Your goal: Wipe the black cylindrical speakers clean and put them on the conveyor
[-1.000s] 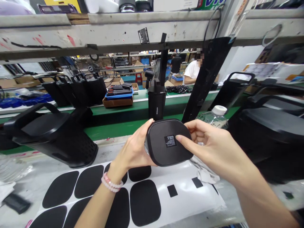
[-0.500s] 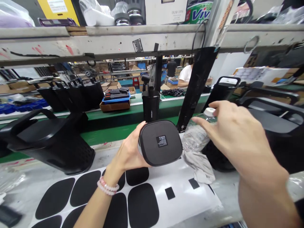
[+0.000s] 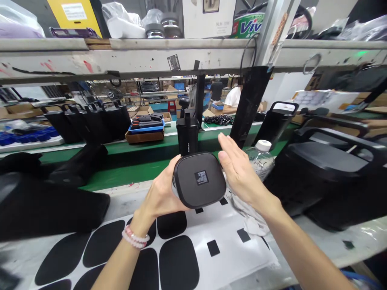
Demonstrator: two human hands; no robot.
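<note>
My left hand (image 3: 161, 191) is wrapped round the side of a black device (image 3: 193, 197), its kind unclear. The device's rounded-square base, with a small printed label (image 3: 202, 177), faces me. My right hand (image 3: 242, 173) is beside the device's right edge, fingers stretched out and holding nothing; I cannot tell whether it touches. Behind that hand stands a clear plastic bottle (image 3: 262, 161) with a white cap. Below both hands lies a white backing sheet (image 3: 229, 257) with large black rounded pads (image 3: 179, 262) and small black squares (image 3: 213, 247) on it.
A crumpled grey cloth (image 3: 255, 225) lies by the bottle. Large black units with handles (image 3: 329, 169) crowd the right; another black unit (image 3: 48, 205) is at left. Beyond the green conveyor (image 3: 121, 173) sits a cardboard tray (image 3: 144, 137). A shelf (image 3: 136, 58) crosses above; a person (image 3: 232, 98) sits behind.
My right hand has moved left from near the bottle cap to the device's right edge. The black unit at left has tipped and shifted lower. My left hand keeps its hold.
</note>
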